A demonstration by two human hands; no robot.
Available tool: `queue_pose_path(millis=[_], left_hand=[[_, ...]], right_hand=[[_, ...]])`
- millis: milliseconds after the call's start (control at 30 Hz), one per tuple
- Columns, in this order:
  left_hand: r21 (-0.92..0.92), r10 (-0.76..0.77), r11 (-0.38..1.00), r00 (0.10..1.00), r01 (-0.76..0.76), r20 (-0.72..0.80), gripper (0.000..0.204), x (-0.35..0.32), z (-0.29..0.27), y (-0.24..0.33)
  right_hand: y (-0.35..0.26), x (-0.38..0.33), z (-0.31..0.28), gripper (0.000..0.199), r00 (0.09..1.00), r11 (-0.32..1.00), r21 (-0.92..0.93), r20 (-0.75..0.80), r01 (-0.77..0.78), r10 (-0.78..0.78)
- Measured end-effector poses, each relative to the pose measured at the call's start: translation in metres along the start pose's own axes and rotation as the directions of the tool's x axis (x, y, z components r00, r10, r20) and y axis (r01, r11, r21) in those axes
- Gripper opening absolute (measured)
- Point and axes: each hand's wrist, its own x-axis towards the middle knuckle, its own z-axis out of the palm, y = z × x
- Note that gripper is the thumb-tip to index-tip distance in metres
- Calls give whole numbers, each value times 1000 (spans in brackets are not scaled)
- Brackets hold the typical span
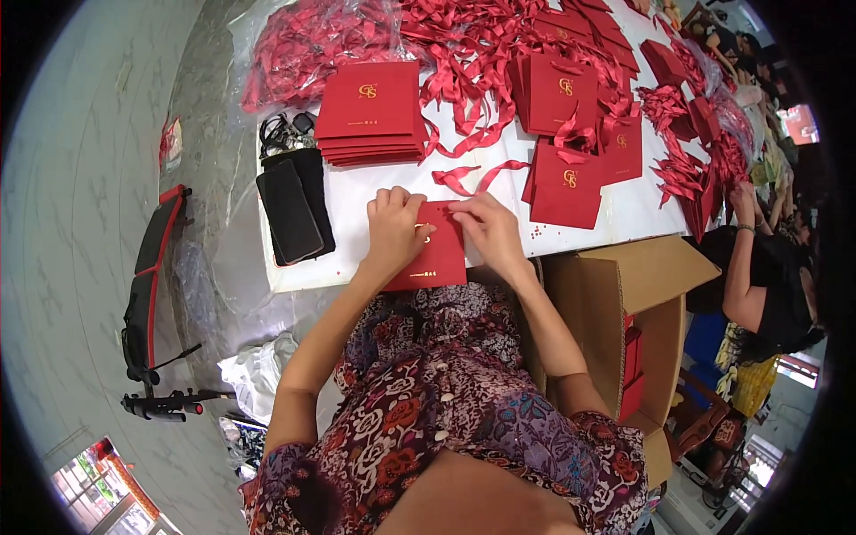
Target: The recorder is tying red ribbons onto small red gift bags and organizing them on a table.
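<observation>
A flat red paper bag (pixel 443 260) with gold print lies at the table's near edge, partly over my lap. My left hand (pixel 395 227) is closed on its upper left side, the thumb resting on the front. Bent fingers of my right hand (pixel 489 225) pinch at the bag's upper right corner; whatever is between the fingertips is too small to make out. Just beyond both hands lies a loose red ribbon (pixel 482 178). Small red dots (pixel 536 232) are scattered on the white table to the right of my right hand.
A stack of red bags (pixel 368 102) stands at the far left, beside a black phone (pixel 290 211). Ribbons (pixel 468 53) heap at the back. More bags (pixel 565 192) lie to the right. An open cardboard box (pixel 584 303) stands by my right arm. Another person (pixel 774 285) works at far right.
</observation>
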Motion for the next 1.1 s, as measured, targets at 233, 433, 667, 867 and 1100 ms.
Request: queue_pose_path(millis=[233,433,667,867,1100], left_hand=[[-45,19,999,1000,-19,-1,42,4,-5,12],[-76,6,997,999,-2,44,34,3,-5,18],[-60,22,998,999,-21,27,29,1,-9,24],[-187,88,981,982,-56,165,27,7,-23,15],[-343,242,925,949,-163,203,22,14,-35,9]], right_hand=[[0,-3,17,11,1000,992,-129,-8,-3,2],[-5,-3,15,11,991,990,-47,-11,-131,131],[-11,0,10,15,995,995,-26,17,-96,96],[-10,1,-7,23,999,996,-92,41,17,-13],[19,7,-13,19,942,997,72,329,40,-61]])
